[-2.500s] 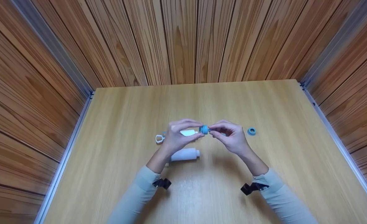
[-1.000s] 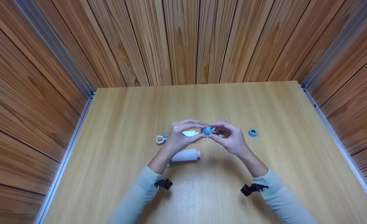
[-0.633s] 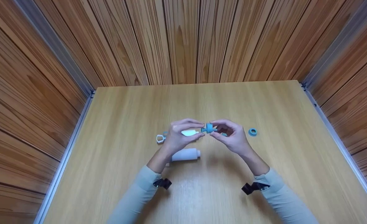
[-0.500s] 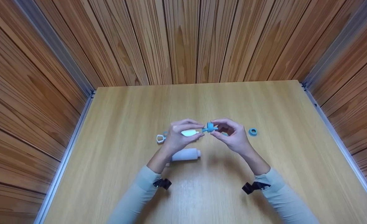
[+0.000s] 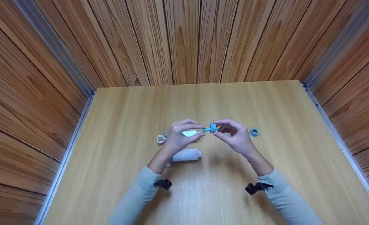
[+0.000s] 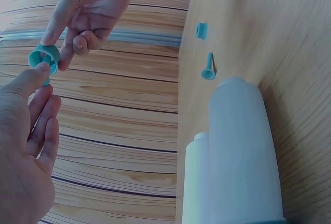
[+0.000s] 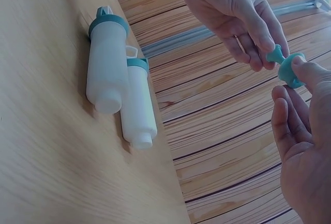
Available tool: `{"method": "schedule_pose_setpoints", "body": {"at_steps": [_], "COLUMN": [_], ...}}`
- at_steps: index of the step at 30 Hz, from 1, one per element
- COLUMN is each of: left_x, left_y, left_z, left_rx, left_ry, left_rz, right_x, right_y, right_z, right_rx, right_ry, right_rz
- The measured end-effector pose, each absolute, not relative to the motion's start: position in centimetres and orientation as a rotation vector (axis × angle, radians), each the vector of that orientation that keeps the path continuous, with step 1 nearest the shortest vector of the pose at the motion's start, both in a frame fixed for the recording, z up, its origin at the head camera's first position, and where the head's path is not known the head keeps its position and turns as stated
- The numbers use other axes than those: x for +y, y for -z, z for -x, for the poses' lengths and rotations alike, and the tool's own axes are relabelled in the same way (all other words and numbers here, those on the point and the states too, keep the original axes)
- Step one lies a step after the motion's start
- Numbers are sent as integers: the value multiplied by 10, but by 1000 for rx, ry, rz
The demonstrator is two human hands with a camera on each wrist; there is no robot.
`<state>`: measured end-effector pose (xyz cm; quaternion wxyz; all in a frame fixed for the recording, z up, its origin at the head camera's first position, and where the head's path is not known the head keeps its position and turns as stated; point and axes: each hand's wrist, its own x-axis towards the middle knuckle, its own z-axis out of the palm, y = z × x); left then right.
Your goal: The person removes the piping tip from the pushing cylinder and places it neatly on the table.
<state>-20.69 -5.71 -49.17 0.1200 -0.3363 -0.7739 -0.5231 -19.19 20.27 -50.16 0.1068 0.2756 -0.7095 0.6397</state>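
My left hand [image 5: 182, 136] pinches the flared end of a small teal funnel-shaped stem piece [image 7: 275, 54] between thumb and fingertip. Facing it, my right hand [image 5: 234, 136] grips a teal ring-shaped cap [image 5: 213, 127] by its rim. The stem reaches into the cap, and a short tip shows on its far side in the head view. Both pieces are held above the table. Beneath the left hand lie a smaller white bottle [image 7: 138, 105], partly hidden in the head view, and a larger whitish bottle [image 5: 187, 155].
To the right on the table lies a second teal ring cap [image 5: 253, 132]. A second teal stem piece [image 6: 208, 69] lies near it, mostly hidden behind the right hand in the head view. Wooden panel walls [image 5: 184, 43] stand behind and beside the table [image 5: 184, 103].
The cap in my right hand has shifted slightly right, away from the left fingers, exposing more of the stem between them. The left hand stays nearly in place. Bottles and loose pieces have not moved.
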Motion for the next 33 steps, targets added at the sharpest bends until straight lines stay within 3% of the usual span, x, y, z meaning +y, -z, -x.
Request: {"method": "schedule_pose_setpoints", "body": {"at_steps": [20, 33], "left_x": [-60, -46], "left_y": [492, 488], "left_z": [205, 210], "left_rx": [-2287, -2275], "left_ry": [1521, 1479], "left_rz": [935, 1040], "right_x": [233, 255], "right_y": [507, 505], "right_z": [196, 195], "right_rx": [-2011, -2062], "right_ry": [-1867, -1782], "right_rz": [-863, -799]}}
